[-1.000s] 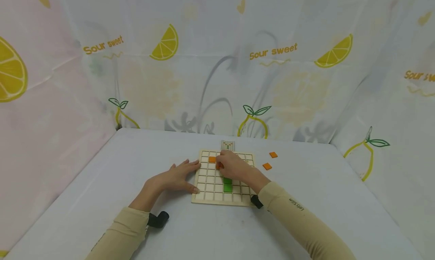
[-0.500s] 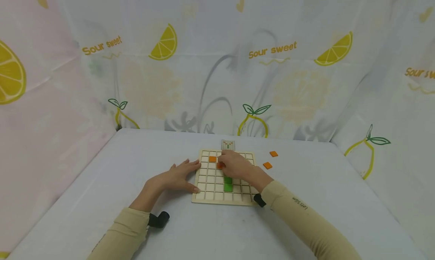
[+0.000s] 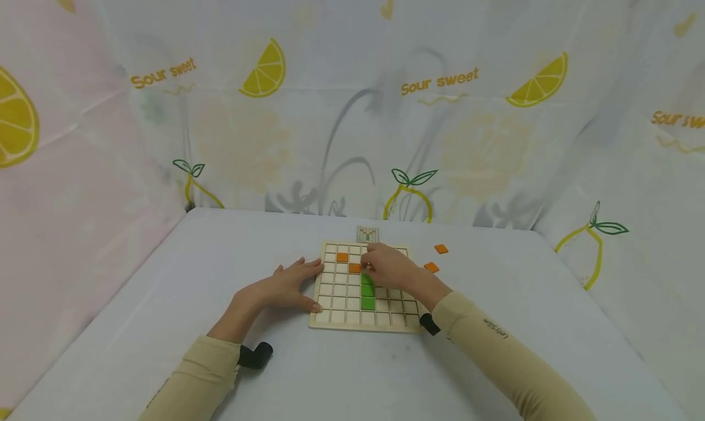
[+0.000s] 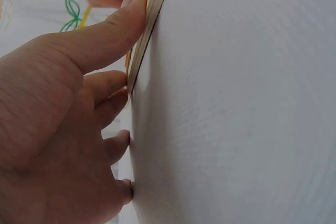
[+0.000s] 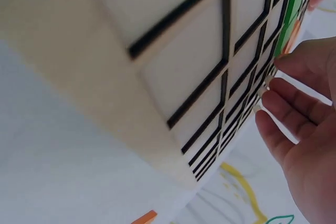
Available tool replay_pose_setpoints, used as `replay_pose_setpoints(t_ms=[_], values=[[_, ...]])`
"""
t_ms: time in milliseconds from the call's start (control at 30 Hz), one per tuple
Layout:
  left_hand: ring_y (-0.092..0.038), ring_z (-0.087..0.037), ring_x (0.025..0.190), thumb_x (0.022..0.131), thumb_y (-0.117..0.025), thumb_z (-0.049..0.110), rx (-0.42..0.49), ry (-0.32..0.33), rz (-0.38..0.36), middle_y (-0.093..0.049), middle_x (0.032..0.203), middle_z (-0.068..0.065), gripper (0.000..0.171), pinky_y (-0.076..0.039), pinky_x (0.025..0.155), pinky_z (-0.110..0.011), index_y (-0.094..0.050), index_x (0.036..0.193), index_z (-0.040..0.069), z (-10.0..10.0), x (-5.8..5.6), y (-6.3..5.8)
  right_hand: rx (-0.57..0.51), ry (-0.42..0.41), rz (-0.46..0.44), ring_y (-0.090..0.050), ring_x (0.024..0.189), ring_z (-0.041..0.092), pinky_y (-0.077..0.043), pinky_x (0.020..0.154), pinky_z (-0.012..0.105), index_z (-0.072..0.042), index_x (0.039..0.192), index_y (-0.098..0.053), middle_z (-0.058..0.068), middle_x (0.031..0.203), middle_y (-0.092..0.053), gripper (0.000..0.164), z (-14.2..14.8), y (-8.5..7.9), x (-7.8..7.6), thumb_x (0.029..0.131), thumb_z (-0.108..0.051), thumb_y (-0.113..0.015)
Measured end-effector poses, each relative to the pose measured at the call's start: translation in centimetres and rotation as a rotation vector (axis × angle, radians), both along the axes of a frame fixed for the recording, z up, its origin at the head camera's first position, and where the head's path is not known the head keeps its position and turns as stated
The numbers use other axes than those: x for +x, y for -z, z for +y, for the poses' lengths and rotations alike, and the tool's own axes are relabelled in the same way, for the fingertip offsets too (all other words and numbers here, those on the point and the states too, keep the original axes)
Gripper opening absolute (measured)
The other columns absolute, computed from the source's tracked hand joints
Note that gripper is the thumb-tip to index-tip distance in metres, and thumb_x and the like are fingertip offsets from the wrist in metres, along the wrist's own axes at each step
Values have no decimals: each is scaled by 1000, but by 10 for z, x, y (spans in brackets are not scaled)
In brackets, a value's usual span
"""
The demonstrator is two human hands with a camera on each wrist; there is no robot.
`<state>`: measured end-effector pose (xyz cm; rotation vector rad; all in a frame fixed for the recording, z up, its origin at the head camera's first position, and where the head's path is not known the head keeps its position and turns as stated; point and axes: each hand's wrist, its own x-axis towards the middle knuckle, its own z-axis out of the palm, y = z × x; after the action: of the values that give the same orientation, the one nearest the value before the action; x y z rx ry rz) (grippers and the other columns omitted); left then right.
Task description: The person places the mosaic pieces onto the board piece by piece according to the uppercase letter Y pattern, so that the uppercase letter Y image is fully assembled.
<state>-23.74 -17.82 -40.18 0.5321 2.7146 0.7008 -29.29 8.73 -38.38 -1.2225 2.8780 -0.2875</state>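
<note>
A wooden grid board [image 3: 335, 314] lies on the table, with orange tiles [image 3: 342, 257] and green tiles [image 3: 368, 303] in some of its cells. My left hand [image 3: 282, 288] rests at the board's left edge, its fingers spread and its thumb on the rim. Over the far middle of the board, my right hand [image 3: 390, 267] has its fingertips down beside the second orange tile [image 3: 355, 268]. In the right wrist view, its thumb [image 5: 299, 62] and fingers are apart, with no tile visible between them. The hand covers some cells in the head view.
A small pattern card [image 3: 368, 234] lies just beyond the board's far edge. Two loose orange tiles, one farther off [image 3: 441, 248] and one nearer [image 3: 431, 267], lie to the board's right. Behind the white table [image 3: 341, 372] hangs a lemon-printed cloth [image 3: 352, 103].
My right hand has moved slightly right, off the second orange tile, which now shows plainly in its cell. More of the green column is visible. The left hand stays at the board's edge.
</note>
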Motion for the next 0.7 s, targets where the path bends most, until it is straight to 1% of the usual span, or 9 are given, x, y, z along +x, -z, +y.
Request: replay_pose_setpoints(t_ms=[100,333,467,700], values=[[-11,-38,155,78,-81,44,-2,0,7,-26,165,-5,95,-4,118,-72,-35,155,12,0,0,0,-4,25,-10,-57,87,17,-52,80,32,-10,108,-74,4,97,-64,23,4,1,-1,95,-3,-56],[-11,-39,155,79,-81,43,-8,0,12,-27,165,-5,93,-4,117,-72,-36,155,12,0,0,0,23,117,-4,-59,97,17,-52,86,33,-14,107,-72,0,102,-62,26,16,5,-8,93,-2,-54],[-11,-40,155,79,-81,43,-7,-1,13,-27,165,-6,94,-5,117,-73,-35,155,11,0,1,0,21,141,-12,-58,97,16,-52,87,34,-14,109,-71,0,102,-61,27,24,6,-10,93,-2,-53],[-10,-41,154,80,-80,42,5,5,8,-27,165,-9,94,-3,116,-73,-35,155,9,1,3,-3,1,174,-32,-57,96,15,-51,86,34,-14,107,-71,-1,101,-60,21,37,6,-10,94,-5,-57]])
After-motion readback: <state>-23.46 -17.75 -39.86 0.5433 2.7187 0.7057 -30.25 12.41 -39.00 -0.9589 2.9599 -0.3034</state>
